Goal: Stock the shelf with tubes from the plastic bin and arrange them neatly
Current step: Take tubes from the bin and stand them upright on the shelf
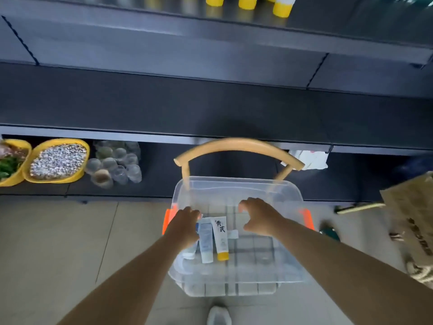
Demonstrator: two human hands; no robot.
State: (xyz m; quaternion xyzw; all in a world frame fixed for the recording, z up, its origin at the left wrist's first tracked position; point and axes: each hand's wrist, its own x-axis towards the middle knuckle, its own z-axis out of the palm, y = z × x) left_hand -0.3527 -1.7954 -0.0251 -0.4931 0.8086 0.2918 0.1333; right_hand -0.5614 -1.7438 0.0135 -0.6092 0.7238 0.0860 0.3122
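1. Clear plastic bin [236, 191] w/ orange side latches, lower centre of frame, resting on a chair seat w/ checked cushion; curved wooden chair back [234, 146] just behind it.
2. Inside bin, left part: a few tubes lying close together. White tube w/ yellow cap [220, 238] and black characters, cap toward bottom of frame; pale blue tube [206, 242] just left of it, touching or nearly so; one more pale tube partly hidden under the hand.
3. Left hand [185, 226] reaching into bin from lower left, fingers curled over the tubes' upper ends; real grip on a tube or only touching – can't tell, fingertips hidden.
4. Right hand [257, 216] over centre-right of bin, fingers bent into a loose claw, holding nothing, apart from the tubes.
5. Dark shelf [210, 41] across upper frame; yellow-capped tubes [246, 2] standing at top centre, blurred.
6. Lower shelf level, left of frame: two yellow bowls [58, 160] w/ contents, clear cups [117, 165] beside them.
7. Right edge: brown paper bag [412, 212]. Tiled floor below; a shoe tip [219, 315] at bottom centre.
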